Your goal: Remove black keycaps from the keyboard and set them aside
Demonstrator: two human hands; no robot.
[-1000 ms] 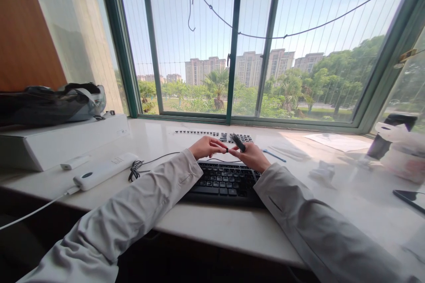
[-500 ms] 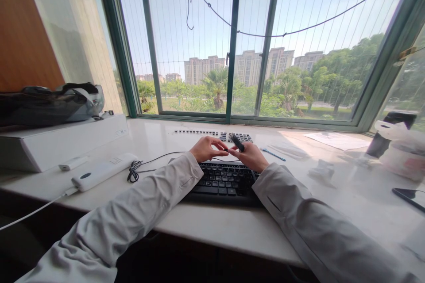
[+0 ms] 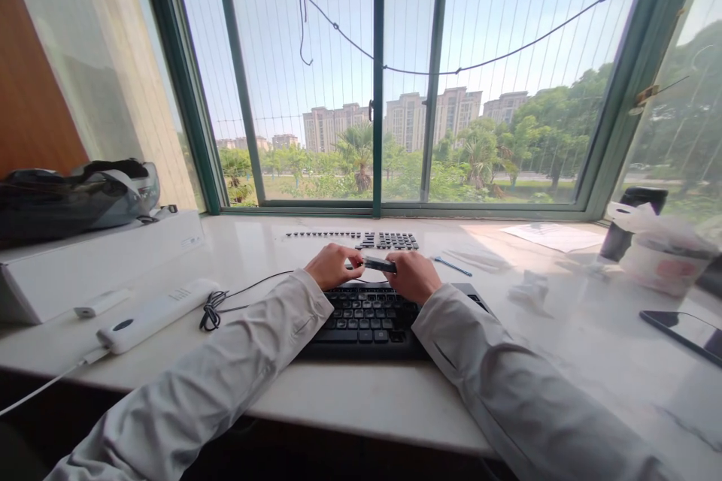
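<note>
Above keyboard (image 3: 366, 316), tool (image 3: 379, 264) between both grips

No legible writing

Small marks on the white box (image 3: 189, 243) and power strip (image 3: 152, 313) are too blurred to read.

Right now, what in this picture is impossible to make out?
- Small dark object, head view: held between the left hand and right hand; the fingers cover its ends, too small to identify.
- Black keyboard: its far edge is hidden by the hands.
- Phone: cut off by the right edge.
- Paper: print washed out by glare.
</note>
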